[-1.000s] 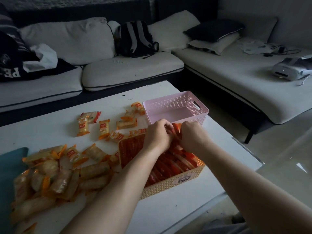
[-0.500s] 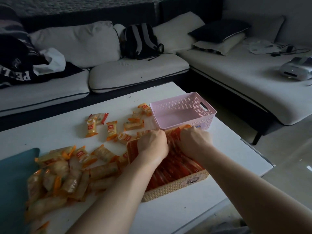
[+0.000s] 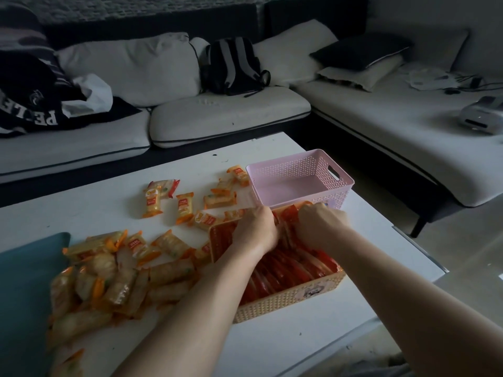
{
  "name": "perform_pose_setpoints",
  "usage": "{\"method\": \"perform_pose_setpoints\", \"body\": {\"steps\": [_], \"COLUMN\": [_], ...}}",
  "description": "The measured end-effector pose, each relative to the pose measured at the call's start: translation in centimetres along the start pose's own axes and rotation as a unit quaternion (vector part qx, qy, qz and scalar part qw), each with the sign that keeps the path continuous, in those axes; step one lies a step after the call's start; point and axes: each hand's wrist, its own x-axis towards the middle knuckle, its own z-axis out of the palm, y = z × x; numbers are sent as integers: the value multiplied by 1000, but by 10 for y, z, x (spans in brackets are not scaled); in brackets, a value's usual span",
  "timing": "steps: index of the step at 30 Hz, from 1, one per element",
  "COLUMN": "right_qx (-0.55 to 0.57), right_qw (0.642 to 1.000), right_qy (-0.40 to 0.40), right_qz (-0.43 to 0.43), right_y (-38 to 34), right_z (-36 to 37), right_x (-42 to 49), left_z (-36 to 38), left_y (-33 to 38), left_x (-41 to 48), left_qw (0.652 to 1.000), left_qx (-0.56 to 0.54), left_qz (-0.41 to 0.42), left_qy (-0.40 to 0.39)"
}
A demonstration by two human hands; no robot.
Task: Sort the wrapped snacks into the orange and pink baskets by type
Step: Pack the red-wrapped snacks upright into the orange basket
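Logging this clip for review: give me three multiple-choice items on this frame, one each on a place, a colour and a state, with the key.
1. Where are the left hand and right hand?
A) in the pink basket
B) at the far end of the orange basket
C) in the person's lap
2. What colour are the packets in the orange basket?
A) red
B) green
C) blue
3. How is the pink basket?
A) heaped full
B) tipped over
C) upright, no snacks visible inside
Key: B, both hands sit among the packets by its far rim; A, those filling it are red; C, its bare floor shows.
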Motion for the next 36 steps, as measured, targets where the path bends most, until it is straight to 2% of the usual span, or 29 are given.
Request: {"method": "perform_pose_setpoints", "body": {"steps": [3, 6, 9, 11, 12, 14, 17, 19, 21, 23, 25, 27, 28, 30, 31, 34, 36], "right_qx": [-35, 44, 156, 176, 137, -21, -194, -252, -268, -248, -168, -70, -34, -14, -6, -7, -23], "right_qw": [995, 987, 962, 940, 938, 938, 925, 920, 924, 939, 961, 967, 965, 960, 958, 953, 956], "right_qy": [95, 132, 91, 34, 6, -18, -52, -65, -70, -65, -29, 2, -8, -52, -79, -140, -113], "right_qz": [-11, -75, -207, -291, -318, -346, -324, -293, -264, -229, -216, -244, -258, -275, -275, -269, -268], "right_y": [-10, -38, -91, -135, -153, -183, -189, -181, -175, -178, -185, -196, -204, -221, -230, -243, -243], "right_z": [-16, -28, -32, -24, -13, 12, 33, 37, 37, 36, 36, 40, 43, 53, 60, 76, 75], "right_x": [-7, -23, -49, -71, -78, -93, -99, -97, -94, -92, -92, -92, -94, -96, -94, -83, -71], "left_z": [-25, -60, -89, -106, -110, -114, -105, -94, -87, -88, -95, -106, -109, -112, -111, -104, -106], "left_y": [-6, -31, -81, -121, -138, -172, -207, -222, -232, -237, -238, -243, -250, -266, -274, -285, -281], "left_x": [-14, -42, -74, -99, -110, -134, -165, -177, -181, -184, -186, -188, -189, -188, -186, -175, -166], "left_qw": [998, 997, 999, 998, 996, 989, 973, 966, 973, 987, 997, 987, 981, 979, 981, 988, 988], "left_qx": [-53, -74, -40, 31, 57, 94, 174, 189, 153, 99, 69, 95, 114, 122, 100, 68, 53], "left_qz": [23, 14, -28, -57, -68, -88, -72, -66, -69, -55, -21, -39, -76, -154, -167, -140, -142], "left_qy": [-8, 13, 2, -9, -26, -66, -134, -161, -161, -116, 9, 128, 137, 57, 19, -16, 7]}}
